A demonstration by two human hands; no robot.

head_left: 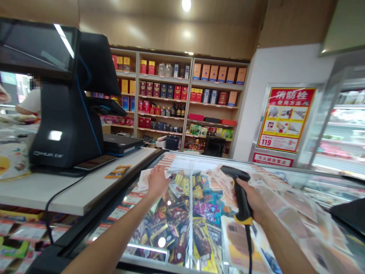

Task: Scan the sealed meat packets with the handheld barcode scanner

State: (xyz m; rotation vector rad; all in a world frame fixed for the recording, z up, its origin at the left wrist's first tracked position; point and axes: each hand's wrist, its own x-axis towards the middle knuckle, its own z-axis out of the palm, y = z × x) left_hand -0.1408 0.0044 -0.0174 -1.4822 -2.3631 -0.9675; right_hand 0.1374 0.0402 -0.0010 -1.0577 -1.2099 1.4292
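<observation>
Left hand [157, 180] is at the far left corner of the black-rimmed, glass-topped chest freezer [112, 199], palm down, fingers close together and curled over a flat, translucent whitish plastic packet [145, 180]. Contact looks real; packet shows on both sides of the fingers. Can't tell if it's pinched or just pressed, fingertips are hidden. Right hand [253, 198] is closed around the grip of a black pistol-shaped plastic barcode scanner [243, 198] with yellow trim, thumb up near the head. Scanner is held above the right half of the freezer top, head up and pointing toward the far edge, black cord [250, 243] dropping from the grip base toward the near edge. Hands are well apart, the freezer's white divider [190, 213] between them. Under the glass: wrapped bars in brown, gold and yellow foil [171, 220] left of the divider. Right side toward the right edge: spread of clear flat packs with pinkish-tan contents [296, 201]. White counter [71, 198] runs along the freezer's left edge; small orange-and-black packet [118, 171] lies near its right edge, black point-of-sale terminal [68, 125] stands further left.
</observation>
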